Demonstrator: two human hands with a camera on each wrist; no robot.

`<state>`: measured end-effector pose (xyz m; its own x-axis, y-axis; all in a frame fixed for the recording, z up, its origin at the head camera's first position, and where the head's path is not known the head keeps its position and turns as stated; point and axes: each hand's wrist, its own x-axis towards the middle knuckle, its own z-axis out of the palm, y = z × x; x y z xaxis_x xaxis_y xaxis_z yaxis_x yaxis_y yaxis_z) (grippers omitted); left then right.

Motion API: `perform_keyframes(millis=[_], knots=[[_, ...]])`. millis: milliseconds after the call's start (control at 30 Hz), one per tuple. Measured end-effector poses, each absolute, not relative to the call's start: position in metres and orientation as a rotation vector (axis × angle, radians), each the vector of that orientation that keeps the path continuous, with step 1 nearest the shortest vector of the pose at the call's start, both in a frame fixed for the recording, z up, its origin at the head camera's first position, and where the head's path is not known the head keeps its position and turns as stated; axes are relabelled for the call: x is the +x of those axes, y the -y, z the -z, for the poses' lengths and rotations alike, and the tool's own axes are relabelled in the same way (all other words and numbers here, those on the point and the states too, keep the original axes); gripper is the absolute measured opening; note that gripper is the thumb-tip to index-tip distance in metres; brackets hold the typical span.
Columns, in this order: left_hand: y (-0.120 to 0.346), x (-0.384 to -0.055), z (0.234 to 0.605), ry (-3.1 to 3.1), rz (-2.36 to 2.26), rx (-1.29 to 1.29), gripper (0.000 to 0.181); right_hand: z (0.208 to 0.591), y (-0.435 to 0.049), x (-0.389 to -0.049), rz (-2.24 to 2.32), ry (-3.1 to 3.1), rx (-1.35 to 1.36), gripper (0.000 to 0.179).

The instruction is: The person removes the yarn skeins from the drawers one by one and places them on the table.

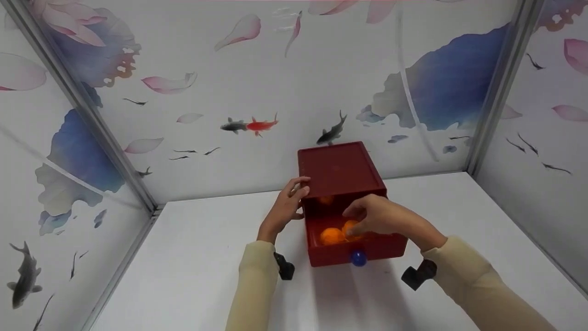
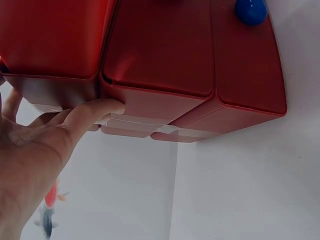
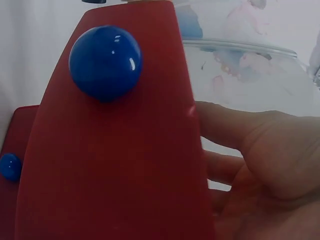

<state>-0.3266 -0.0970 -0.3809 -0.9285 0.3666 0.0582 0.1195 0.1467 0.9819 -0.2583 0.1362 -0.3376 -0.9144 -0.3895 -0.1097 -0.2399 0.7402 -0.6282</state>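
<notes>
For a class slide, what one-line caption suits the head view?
Right hand over round orange things in the open drawer of a red box, left hand touching the box.

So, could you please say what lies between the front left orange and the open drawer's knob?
The drawer's front lies between orange and knob, per the head view.

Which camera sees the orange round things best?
The head view: it looks down into the open drawer, where the orange round things show, one partly hidden by the right hand. Neither wrist view shows any of them.
</notes>
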Motion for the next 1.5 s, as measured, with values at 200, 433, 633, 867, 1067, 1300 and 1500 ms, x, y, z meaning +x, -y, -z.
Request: perform_keyframes(millis=[200, 433, 633, 867, 1067, 1300, 1500], knots=[[0.097, -0.326, 0.382, -2.234, -1.862, 0.475, 0.041, 0.343, -0.132, -0.262, 0.784, -2.742, -0.504, 0.04], [0.096, -0.326, 0.382, -2.252, -1.854, 0.485, 0.041, 0.348, -0.127, -0.266, 0.694, -2.755, -0.487, 0.032], [0.097, -0.325, 0.383, -2.26, -1.85, 0.492, 0.042, 0.347, -0.129, -0.269, 0.773, -2.763, -0.455, 0.03], [0.098, -0.326, 0.383, -2.257, -1.857, 0.49, 0.041, 0.336, -0.145, -0.273, 0.972, -2.745, -0.494, 0.037], [0.098, -0.325, 0.383, -2.236, -1.884, 0.512, 0.041, 0.321, -0.163, -0.278, 1.025, -2.712, -0.445, 0.037], [0.097, -0.326, 0.382, -2.224, -1.897, 0.506, 0.042, 0.301, -0.188, -0.284, 1.074, -2.731, -0.415, 0.036], [0.097, -0.326, 0.382, -2.229, -1.896, 0.506, 0.041, 0.295, -0.212, -0.293, 1.148, -2.801, -0.382, 0.034]])
